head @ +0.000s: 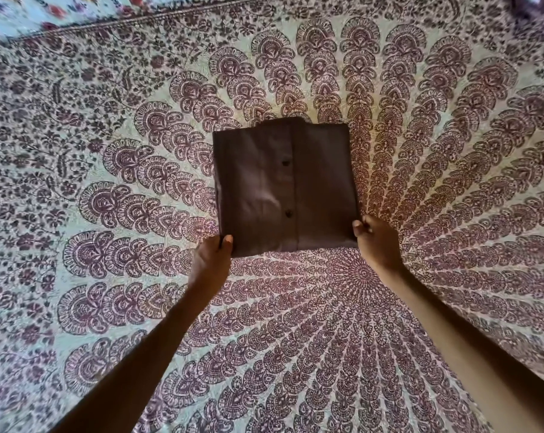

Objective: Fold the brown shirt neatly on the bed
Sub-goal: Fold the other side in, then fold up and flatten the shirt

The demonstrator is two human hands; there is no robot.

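Here the brown shirt [258,189], folded into a flat, near-square packet of smooth matte cloth, lies mid-bed on the bedspread [420,151], its placket running down the centre with two dark round buttons [285,163]. The left hand [211,260] pinches the near left corner, thumb on top, and the right hand [378,242] has its curled fingers seemingly clamped on the near right corner. The thin bedspread is printed with maroon feather-shaped motifs fanning from a mandala centre, and a pale floral sheet [30,14] edges the far left.
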